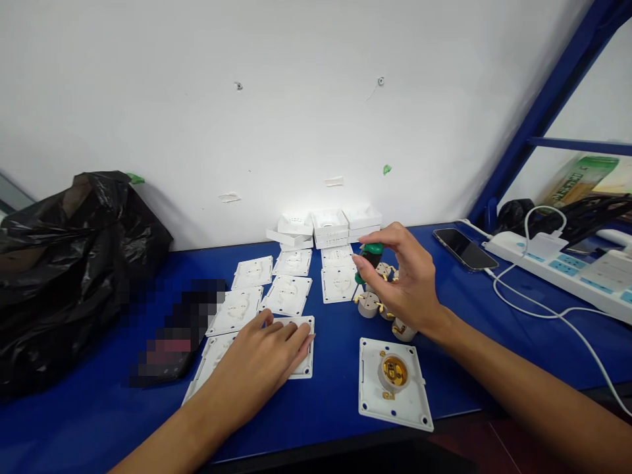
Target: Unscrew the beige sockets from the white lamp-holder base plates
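Observation:
My right hand (402,280) pinches the green-and-black handle of a screwdriver (371,253) between thumb and fingers; its shaft points down. Below that hand are several round, pale lamp sockets (368,304) with short yellow wires, partly hidden. My left hand (274,345) lies over a white square plate (307,368), fingers stretched across it and covering most of its surface. On the near right, a square plate (368,395) lies flat with a round brass-lined lamp socket (394,372) standing at its middle.
More white plates (237,309) lie to the left and behind, with stacked white covers (330,227) against the wall. A black plastic bag (74,276) and a partly blurred dark object (182,336) sit left. A phone (465,249), cables and a power strip (567,266) occupy the right.

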A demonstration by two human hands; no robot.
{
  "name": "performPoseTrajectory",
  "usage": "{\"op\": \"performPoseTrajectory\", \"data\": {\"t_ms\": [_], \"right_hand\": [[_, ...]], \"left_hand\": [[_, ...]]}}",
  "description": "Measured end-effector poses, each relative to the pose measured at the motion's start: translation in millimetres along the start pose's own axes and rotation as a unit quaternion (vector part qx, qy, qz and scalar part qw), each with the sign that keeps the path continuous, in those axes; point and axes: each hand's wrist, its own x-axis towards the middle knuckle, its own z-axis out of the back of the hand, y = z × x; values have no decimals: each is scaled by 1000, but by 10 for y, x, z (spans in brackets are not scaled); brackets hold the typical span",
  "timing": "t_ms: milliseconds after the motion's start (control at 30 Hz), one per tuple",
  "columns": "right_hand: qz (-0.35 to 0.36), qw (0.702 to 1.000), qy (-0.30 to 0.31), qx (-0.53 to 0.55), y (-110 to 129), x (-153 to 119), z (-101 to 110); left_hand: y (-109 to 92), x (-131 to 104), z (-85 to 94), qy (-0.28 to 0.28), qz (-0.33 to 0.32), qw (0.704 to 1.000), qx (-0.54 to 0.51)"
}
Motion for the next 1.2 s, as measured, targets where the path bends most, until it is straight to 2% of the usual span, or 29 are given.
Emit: {"op": "performPoseTrajectory", "data": {"t_ms": [200,300,467,533,600,667,767,900,1067,1200], "right_hand": [[-9,1000,1,0,-15,-6,-4],[-12,1000,2,5,-14,-12,-1],[-8,1000,6,5,-14,-9,-5],[-8,1000,5,6,-19,-8,-7],[-12,1000,2,4,-25,-9,-8],[-19,1000,1,0,-30,-11,-6],[-25,1000,-1,-4,-35,-11,-2],[-29,1000,-3,-5,-39,-5,1],[-23,999,-8,-20,-38,-2,6],[-26,1000,6,-16,-44,10,11]], "left_hand": [[66,123,-55,-23,53,998,-30],[85,73,-118,-43,98,991,-79],[141,-23,-142,-32,130,983,-123],[107,17,-53,-36,107,982,-149],[12,103,81,-22,34,976,-213],[-127,211,212,-5,-48,958,-283],[-322,338,314,36,-100,936,-336],[-378,323,307,75,-89,937,-329],[-192,130,289,69,-43,959,-272],[-48,84,231,55,-22,970,-236]]}}
